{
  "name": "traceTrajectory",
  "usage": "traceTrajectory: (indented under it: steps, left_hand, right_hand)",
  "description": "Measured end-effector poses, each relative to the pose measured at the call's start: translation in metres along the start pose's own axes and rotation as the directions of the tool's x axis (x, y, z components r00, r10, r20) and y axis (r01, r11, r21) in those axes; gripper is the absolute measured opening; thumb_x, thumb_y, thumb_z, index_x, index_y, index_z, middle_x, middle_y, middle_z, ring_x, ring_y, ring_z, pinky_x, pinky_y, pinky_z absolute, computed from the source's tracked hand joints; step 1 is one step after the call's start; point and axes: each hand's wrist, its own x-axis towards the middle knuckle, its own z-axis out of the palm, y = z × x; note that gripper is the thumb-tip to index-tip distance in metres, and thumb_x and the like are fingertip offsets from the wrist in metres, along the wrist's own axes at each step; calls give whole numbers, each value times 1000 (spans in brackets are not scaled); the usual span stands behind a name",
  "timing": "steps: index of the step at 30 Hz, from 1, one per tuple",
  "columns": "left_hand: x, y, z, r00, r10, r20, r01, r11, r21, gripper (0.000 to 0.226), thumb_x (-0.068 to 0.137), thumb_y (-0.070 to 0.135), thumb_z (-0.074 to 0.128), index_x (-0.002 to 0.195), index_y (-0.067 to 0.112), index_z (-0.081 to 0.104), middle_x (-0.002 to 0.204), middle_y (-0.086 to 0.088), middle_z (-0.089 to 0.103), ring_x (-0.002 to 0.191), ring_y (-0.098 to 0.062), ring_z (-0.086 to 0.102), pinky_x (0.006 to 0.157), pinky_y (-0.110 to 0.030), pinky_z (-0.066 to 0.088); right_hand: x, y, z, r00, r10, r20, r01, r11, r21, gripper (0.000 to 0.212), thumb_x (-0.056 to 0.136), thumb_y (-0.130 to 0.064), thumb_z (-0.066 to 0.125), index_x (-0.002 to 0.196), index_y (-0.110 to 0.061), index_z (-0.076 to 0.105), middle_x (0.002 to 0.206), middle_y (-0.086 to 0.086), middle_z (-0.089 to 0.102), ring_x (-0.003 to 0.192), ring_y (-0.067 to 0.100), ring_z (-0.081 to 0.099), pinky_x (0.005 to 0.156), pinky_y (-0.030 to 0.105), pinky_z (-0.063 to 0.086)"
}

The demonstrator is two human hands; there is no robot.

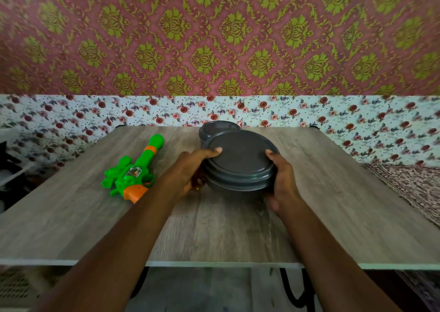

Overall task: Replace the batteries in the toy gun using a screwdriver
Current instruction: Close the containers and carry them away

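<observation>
1. Grips the left side of the round grey container with the left hand, thumb tip flat on the lid's edge, other fingers curled down round the wall.
2. Grips the right side of the same container with the right hand, thumb tip on the lid's rim, remaining fingers wrapped underneath and mostly hidden.
3. Cannot tell whether the container rests on the wooden table or hangs just above it; lid on.
4. Just under the left hand, against the container's left wall, an amber-brown bit, too hidden to name.
5. Left of the container and apart from it, the toy gun, flat on the table, green with orange grip and band, barrel pointing away.
6. Right behind the container, a smaller grey tub, lidded; touching or only overlapping, cannot tell.
7. Beyond the container, floral wallpaper below a red-and-gold pattern; to its right, past the table edge, a patterned cloth.
</observation>
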Motion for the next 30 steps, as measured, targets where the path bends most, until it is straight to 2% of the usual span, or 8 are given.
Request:
traceTrajectory:
  steps: [3, 7, 11, 13, 19, 22, 27, 30]
  left_hand:
    - [1, 5, -15, 1000, 18, -23, -19, 998, -55, 43, 72, 45, 88, 91, 14, 64, 63, -1, 56, 48, -12, 46, 40, -21, 33]
    - [16, 12, -41, 995, 49, -84, -58, 993, -108, 43, 72, 45, 84, 99, 19, 61, 64, 2, 54, 46, -11, 41, 38, -18, 27]
    - [43, 29, -72, 988, 68, -136, -88, 985, -146, 42, 71, 43, 84, 101, 21, 64, 68, 4, 61, 46, -10, 46, 37, -16, 27]
    - [63, 39, -87, 985, 64, -162, -88, 986, -143, 42, 73, 42, 83, 103, 20, 66, 70, 5, 63, 51, -10, 49, 37, -16, 28]
    - [102, 70, -114, 986, 0, -168, -31, 983, -179, 23, 80, 38, 78, 88, 20, 65, 63, 5, 58, 46, -12, 43, 37, -17, 23]
    - [110, 80, -119, 977, -61, -206, 29, 988, -155, 30, 76, 41, 82, 86, 16, 67, 63, -1, 54, 42, -13, 39, 38, -17, 24]
    - [105, 102, -116, 960, -161, -228, 129, 981, -147, 37, 76, 41, 86, 83, 7, 73, 60, -6, 54, 41, -17, 37, 43, -24, 25]
    - [92, 132, -116, 937, -234, -261, 191, 965, -181, 38, 77, 41, 85, 81, 6, 71, 59, -8, 52, 39, -16, 33, 44, -24, 23]
  right_hand:
    - [-1, -7, 11, 997, 36, 72, -36, 999, -4, 49, 94, -54, 60, 126, -17, 68, 117, 13, 75, 112, 35, 69, 100, 52, 55]
    - [32, -11, 23, 996, 89, -3, -89, 978, -188, 70, 94, -75, 41, 127, -17, 61, 118, 19, 67, 109, 37, 65, 100, 54, 53]
    - [98, -14, 43, 986, 54, -157, -112, 914, -389, 55, 94, -48, 66, 126, -5, 58, 115, 21, 65, 97, 35, 69, 84, 47, 61]
    - [134, -11, 55, 981, -7, -193, -104, 822, -561, 52, 90, -38, 74, 124, -4, 57, 114, 18, 65, 92, 32, 69, 79, 45, 62]
    - [190, -6, 90, 978, -15, -206, -152, 626, -765, 44, 94, -47, 68, 102, -8, 48, 92, 10, 55, 73, 23, 61, 80, 40, 60]
    - [199, -6, 98, 966, 50, -253, -225, 645, -730, 44, 90, -45, 72, 94, -6, 51, 94, 12, 60, 74, 27, 66, 78, 44, 63]
    - [189, -19, 100, 922, 237, -307, -368, 788, -495, 59, 83, -39, 78, 121, 1, 57, 109, 22, 66, 89, 38, 72, 61, 40, 63]
    - [173, -43, 103, 888, 281, -365, -426, 800, -422, 53, 83, -36, 79, 116, 2, 60, 103, 24, 69, 88, 39, 73, 60, 38, 62]
